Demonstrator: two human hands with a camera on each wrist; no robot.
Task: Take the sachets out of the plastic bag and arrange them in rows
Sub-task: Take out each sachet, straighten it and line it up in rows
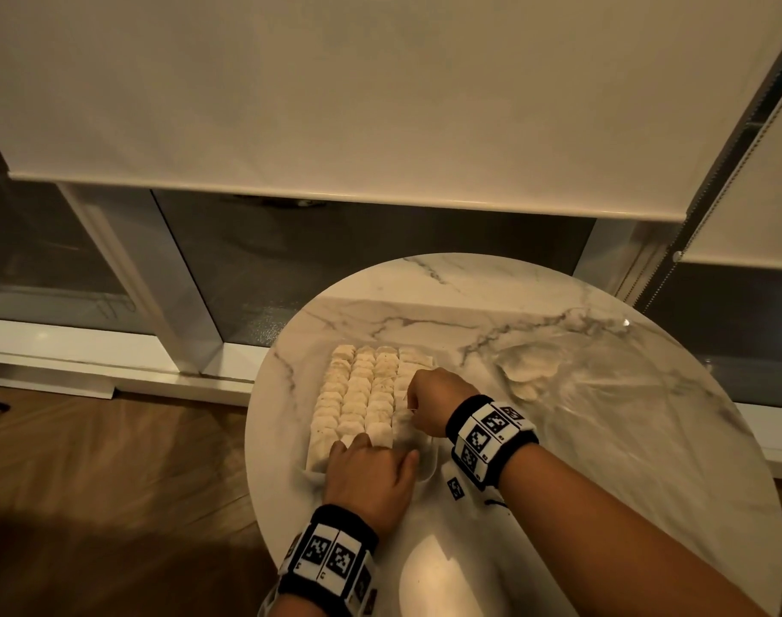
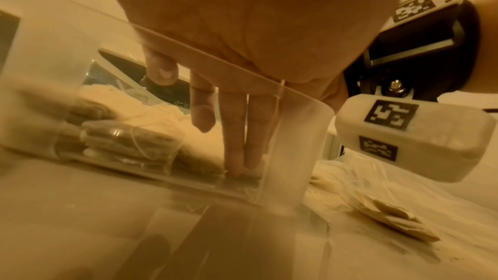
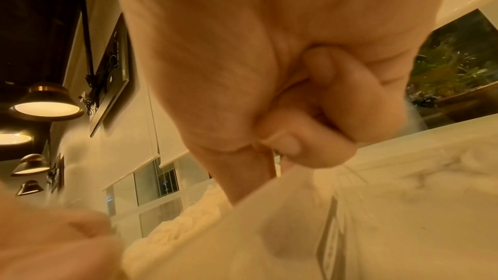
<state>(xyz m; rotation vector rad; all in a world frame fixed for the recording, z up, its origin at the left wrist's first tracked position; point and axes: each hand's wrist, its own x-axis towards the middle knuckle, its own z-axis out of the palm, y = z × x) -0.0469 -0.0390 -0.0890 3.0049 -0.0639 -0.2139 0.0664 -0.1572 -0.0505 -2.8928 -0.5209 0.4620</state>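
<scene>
Pale sachets [image 1: 358, 394] lie in several tight rows inside a clear plastic container [image 1: 428, 467] on a round marble table [image 1: 558, 549]. My left hand [image 1: 362, 443] reaches over the container's near end. Its straight fingers [image 2: 237, 157] press down on a sachet at the bottom of the near right corner. My right hand [image 1: 413, 411] hovers over the rightmost row, fingers curled. Thumb and forefinger [image 3: 242, 180] seem to pinch a sachet [image 3: 269, 220] there. A crumpled clear plastic bag [image 1: 611, 394] lies to the right with a few sachets [image 1: 531, 371] left in it.
The table stands against a low window with roller blinds [image 1: 335, 104] drawn partway. Wooden floor [image 1: 113, 483] lies to the left. The bag covers much of the table's right half. A small tag [image 1: 455, 488] lies by my right wrist.
</scene>
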